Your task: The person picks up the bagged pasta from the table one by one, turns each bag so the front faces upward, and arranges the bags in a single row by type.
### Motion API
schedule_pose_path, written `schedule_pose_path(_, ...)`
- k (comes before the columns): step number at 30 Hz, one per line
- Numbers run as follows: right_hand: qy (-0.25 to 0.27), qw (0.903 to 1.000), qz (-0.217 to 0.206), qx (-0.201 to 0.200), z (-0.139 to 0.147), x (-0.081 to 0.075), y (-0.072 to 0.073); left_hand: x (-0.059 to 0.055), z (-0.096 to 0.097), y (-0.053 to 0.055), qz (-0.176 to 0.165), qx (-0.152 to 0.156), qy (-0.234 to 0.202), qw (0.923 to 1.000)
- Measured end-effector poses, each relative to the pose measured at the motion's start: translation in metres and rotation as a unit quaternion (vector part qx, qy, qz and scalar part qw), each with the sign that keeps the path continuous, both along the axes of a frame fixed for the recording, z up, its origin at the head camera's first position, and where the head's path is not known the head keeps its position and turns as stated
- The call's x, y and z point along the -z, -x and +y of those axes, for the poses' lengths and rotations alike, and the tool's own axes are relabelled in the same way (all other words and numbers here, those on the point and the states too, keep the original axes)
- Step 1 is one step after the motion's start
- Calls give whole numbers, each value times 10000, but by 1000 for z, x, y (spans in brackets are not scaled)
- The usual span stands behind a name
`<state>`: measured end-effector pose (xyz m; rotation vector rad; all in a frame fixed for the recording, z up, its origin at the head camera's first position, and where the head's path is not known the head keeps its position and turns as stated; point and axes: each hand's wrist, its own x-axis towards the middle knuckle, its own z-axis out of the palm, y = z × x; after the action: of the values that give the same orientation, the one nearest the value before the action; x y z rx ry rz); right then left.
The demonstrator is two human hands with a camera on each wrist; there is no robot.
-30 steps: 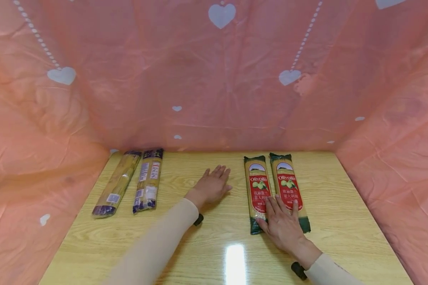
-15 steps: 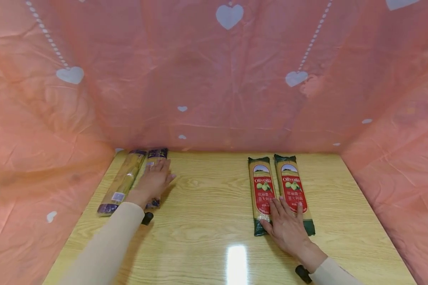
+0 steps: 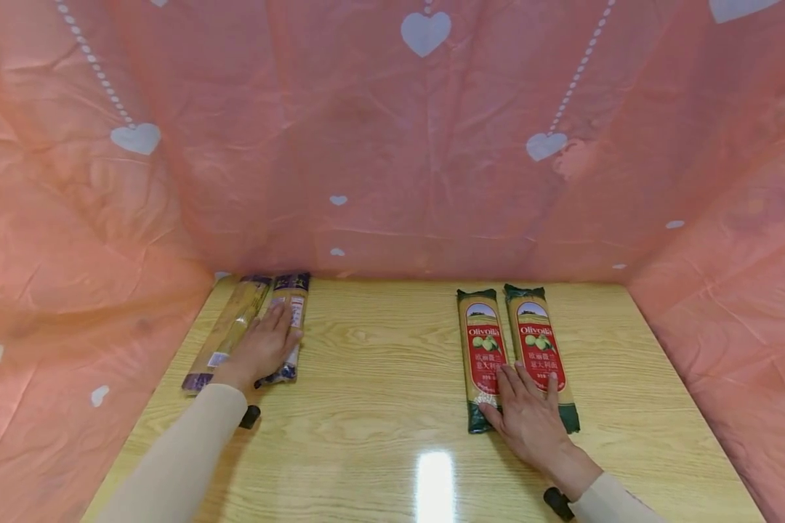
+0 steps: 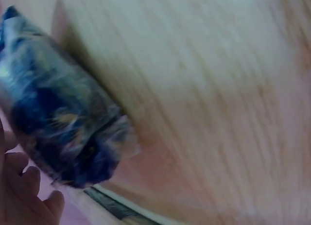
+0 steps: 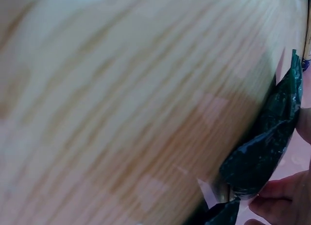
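Note:
Two packs of spaghetti with purple ends lie at the table's left: an outer pack [image 3: 232, 319] and an inner pack [image 3: 296, 301]. My left hand [image 3: 262, 352] lies flat over the inner one, fingers straight, hiding much of it. In the left wrist view, the purple pack's crumpled end [image 4: 63, 108] is beside the fingers [image 4: 30, 181]. On the right are two green-ended Olivoilà spaghetti packs, a left pack [image 3: 484, 341] and a right pack [image 3: 536, 338]. My right hand [image 3: 533, 425] rests across their lower parts with extended fingers. The right wrist view shows a dark green pack end [image 5: 265, 142].
The packs lie on a wood-grain table [image 3: 379, 349]. Pink cloth [image 3: 379, 145] with white hearts hangs behind it and along both sides. A bright light reflection shows near the table's front. Bare tabletop separates the two pairs of packs.
My left hand has moved from the table's middle leftward onto the inner purple-ended pack, then slid a little nearer to me. The right hand stays on the green-ended packs. The view has shifted slightly.

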<state>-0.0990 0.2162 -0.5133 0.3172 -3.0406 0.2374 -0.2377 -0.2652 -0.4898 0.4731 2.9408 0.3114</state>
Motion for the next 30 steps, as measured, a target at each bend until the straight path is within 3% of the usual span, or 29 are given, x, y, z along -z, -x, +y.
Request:
schedule_pose_path(7, 49, 10000, -16, 1, -2, 1, 1, 7, -2, 0, 50, -94, -12, 9999)
schedule_pose_path(16, 1, 10000, 16, -5, -4, 1, 0, 10, -1, -3, -152, -269, -173, 9994)
schedule_pose_path(22, -78, 9999, 55, -48, -2, 0, 0, 10, 10, -9, -224, -184, -54, 9996)
schedule_pose_path(30, -130, 9998, 150, -49, 0, -1, 0, 10, 37, -19, -542, -199, 112, 9983)
